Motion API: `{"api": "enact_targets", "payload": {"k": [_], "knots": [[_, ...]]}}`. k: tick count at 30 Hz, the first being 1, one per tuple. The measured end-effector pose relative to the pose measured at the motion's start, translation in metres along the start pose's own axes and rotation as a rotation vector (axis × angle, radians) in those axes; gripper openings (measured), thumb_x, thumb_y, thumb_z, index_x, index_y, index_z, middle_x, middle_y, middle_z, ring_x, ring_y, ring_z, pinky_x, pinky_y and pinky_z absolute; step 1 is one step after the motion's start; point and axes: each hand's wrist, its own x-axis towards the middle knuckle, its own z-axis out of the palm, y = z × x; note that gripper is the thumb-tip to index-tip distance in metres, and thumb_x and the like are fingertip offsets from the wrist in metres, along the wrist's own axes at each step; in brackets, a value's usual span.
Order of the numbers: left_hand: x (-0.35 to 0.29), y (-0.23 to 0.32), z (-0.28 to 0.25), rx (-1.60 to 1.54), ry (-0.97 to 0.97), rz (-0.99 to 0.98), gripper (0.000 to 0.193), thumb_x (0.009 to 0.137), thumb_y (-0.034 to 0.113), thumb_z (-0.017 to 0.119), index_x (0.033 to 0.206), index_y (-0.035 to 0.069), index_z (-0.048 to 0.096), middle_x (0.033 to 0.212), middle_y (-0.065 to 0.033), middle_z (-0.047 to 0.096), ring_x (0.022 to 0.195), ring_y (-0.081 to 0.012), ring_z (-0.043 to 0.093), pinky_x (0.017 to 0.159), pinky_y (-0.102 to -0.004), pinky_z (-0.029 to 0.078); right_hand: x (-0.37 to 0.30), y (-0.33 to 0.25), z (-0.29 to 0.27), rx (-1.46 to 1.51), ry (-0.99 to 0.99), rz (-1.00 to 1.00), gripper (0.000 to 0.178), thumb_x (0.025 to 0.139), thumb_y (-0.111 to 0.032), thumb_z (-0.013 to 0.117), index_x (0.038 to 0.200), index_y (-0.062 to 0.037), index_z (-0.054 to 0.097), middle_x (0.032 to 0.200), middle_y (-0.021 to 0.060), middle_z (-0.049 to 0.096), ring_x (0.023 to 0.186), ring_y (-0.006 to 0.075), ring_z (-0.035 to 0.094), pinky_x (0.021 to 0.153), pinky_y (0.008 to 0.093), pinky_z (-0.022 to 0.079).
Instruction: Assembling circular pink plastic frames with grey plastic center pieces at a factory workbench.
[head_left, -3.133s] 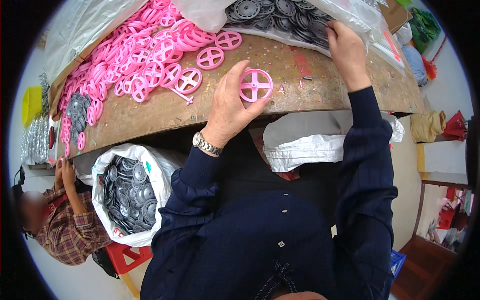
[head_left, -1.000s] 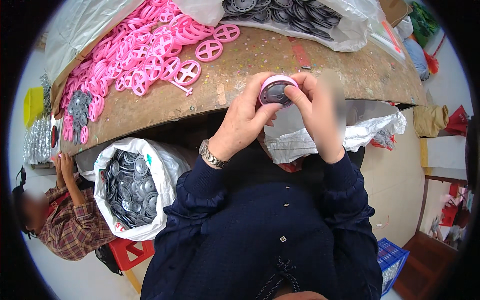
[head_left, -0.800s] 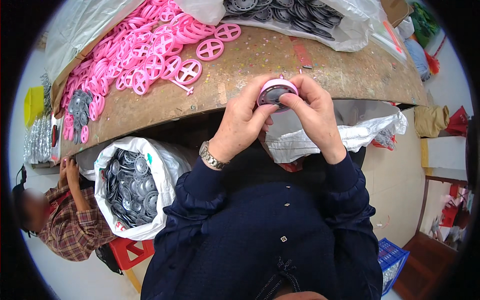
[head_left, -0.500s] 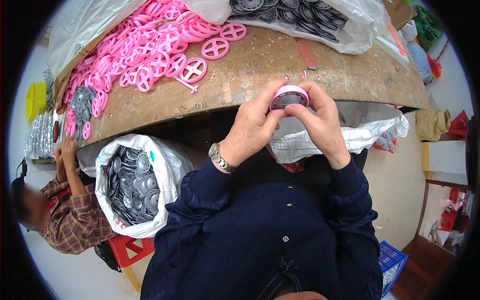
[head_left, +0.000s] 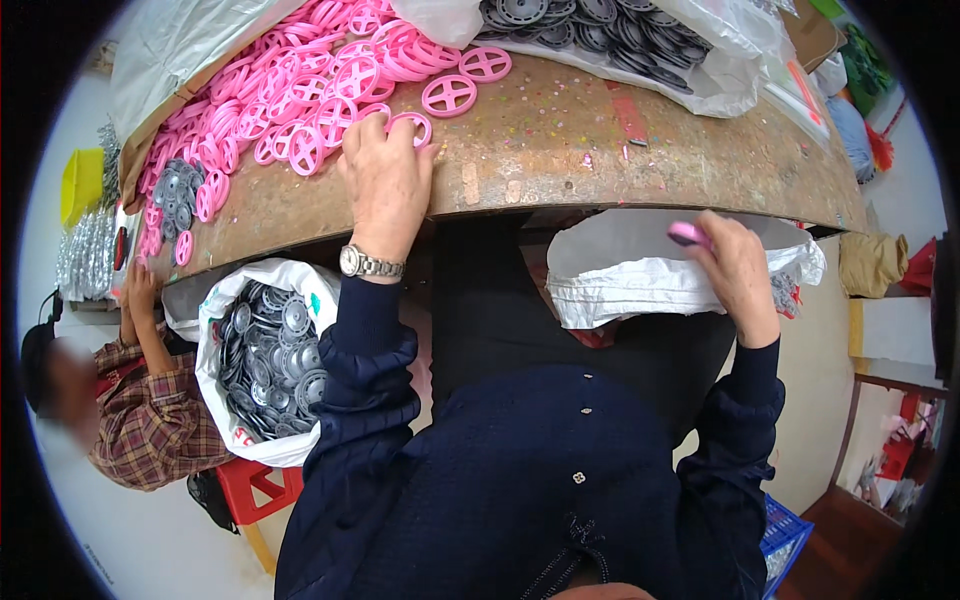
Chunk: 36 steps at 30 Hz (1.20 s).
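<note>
My left hand [head_left: 388, 180], a metal watch on its wrist, reaches over the table's front edge. Its bent fingers and thumb close on a pink spoked wheel [head_left: 420, 127] at the near side of the pink pile, hiding part of it. Off to the right, my right hand [head_left: 738, 262] pinches a pink-rimmed wheel with a dark centre [head_left: 688, 234], tilted nearly edge-on. That hand is above the open mouth of a white sack [head_left: 640, 295] below the table edge.
Pink spoked wheels [head_left: 300, 90] pile on the wooden table [head_left: 530, 130]. Grey discs lie in a plastic bag [head_left: 735, 85] at the back and in a white sack [head_left: 210, 380] at left. A person in a checked shirt [head_left: 160, 420] sits at far left beside a red stool [head_left: 250, 490].
My hands have parted from around the pink-and-dark wheel. The right carried it rightward over the white sack; the left went up and left onto a pink wheel.
</note>
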Motion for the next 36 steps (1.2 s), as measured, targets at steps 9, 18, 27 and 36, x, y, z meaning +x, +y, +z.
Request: {"api": "enact_targets", "payload": {"k": [9, 18, 27, 36], "knots": [[0.000, -0.003, 0.011, -0.193, 0.062, 0.157, 0.011, 0.079, 0.009, 0.072, 0.088, 0.005, 0.066, 0.100, -0.0109, 0.062, 0.098, -0.0333, 0.057, 0.084, -0.0439, 0.046, 0.012, -0.022, 0.003, 0.299, -0.015, 0.053, 0.016, 0.088, -0.010, 0.066, 0.099, 0.0008, 0.064, 0.091, 0.0139, 0.067, 0.084, 0.0255, 0.065, 0.076, 0.0340, 0.050], [-0.005, 0.054, -0.001, -0.527, 0.074, 0.501, 0.018, 0.071, 0.005, 0.070, 0.088, 0.007, 0.063, 0.105, -0.0098, 0.062, 0.100, -0.0302, 0.062, 0.080, -0.0381, 0.054, 0.081, -0.086, 0.019, 1.058, -0.044, 0.217, 0.024, 0.099, -0.019, 0.055, 0.117, -0.0032, 0.061, 0.090, 0.0023, 0.068, 0.076, 0.0055, 0.060, 0.067, 0.0209, 0.047], [-0.017, 0.070, 0.009, -0.844, 0.126, 0.252, 0.029, 0.079, 0.006, 0.073, 0.106, 0.005, 0.063, 0.116, -0.0145, 0.058, 0.104, -0.0298, 0.061, 0.081, -0.0370, 0.055, 0.104, -0.091, 0.040, 1.226, -0.081, 0.180, 0.022, 0.096, -0.014, 0.062, 0.115, -0.0025, 0.058, 0.090, -0.0009, 0.066, 0.076, 0.0024, 0.059, 0.064, 0.0178, 0.044], [-0.009, 0.073, 0.010, -1.640, -0.392, -0.509, 0.025, 0.100, 0.011, 0.055, 0.122, -0.001, 0.055, 0.094, -0.0066, 0.067, 0.072, -0.0122, 0.066, 0.060, -0.0232, 0.055, 0.108, -0.092, 0.043, 1.018, 0.094, 0.007, 0.014, 0.096, -0.010, 0.061, 0.105, 0.0002, 0.060, 0.090, 0.0018, 0.067, 0.079, 0.0062, 0.060, 0.069, 0.0216, 0.047]]}}
